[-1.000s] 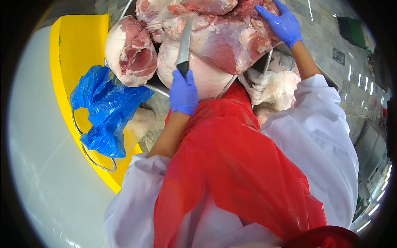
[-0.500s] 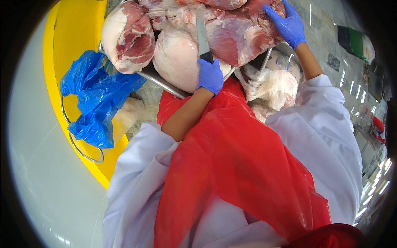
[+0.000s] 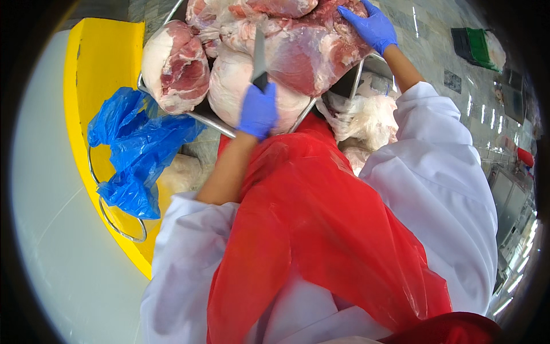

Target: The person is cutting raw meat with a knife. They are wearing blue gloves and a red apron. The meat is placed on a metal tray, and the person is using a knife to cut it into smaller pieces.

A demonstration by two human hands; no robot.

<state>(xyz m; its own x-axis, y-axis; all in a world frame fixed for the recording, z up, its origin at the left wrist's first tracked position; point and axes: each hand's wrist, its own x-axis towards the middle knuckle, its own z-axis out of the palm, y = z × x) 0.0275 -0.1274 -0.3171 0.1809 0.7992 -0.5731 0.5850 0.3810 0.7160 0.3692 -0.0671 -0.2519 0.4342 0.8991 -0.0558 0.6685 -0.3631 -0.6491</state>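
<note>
My gloved left hand (image 3: 258, 112) is closed round the black handle of a knife, whose upright-looking blade (image 3: 259, 54) lies over a pale, fat-covered meat piece (image 3: 226, 86) and red meat (image 3: 303, 60) in a steel tray (image 3: 215, 126). My gloved right hand (image 3: 369, 26) rests on the upper right of the red meat, fingers spread over its surface. Another large cut with a white fat side (image 3: 175, 66) sits at the tray's left. The blade's tip is hard to make out against the meat.
A crumpled blue plastic bag (image 3: 129, 160) hangs by a steel loop on a yellow ledge (image 3: 83, 69) at left, beside a pale grey surface (image 3: 46, 200). Wrapped white meat (image 3: 369, 117) sits below the tray's right. A green crate (image 3: 472, 46) stands on the tiled floor.
My left hand and knife moved right across the pale piece, then back left, ending slightly higher on it than at first. My right hand stays on the meat. The view shifted slightly.
</note>
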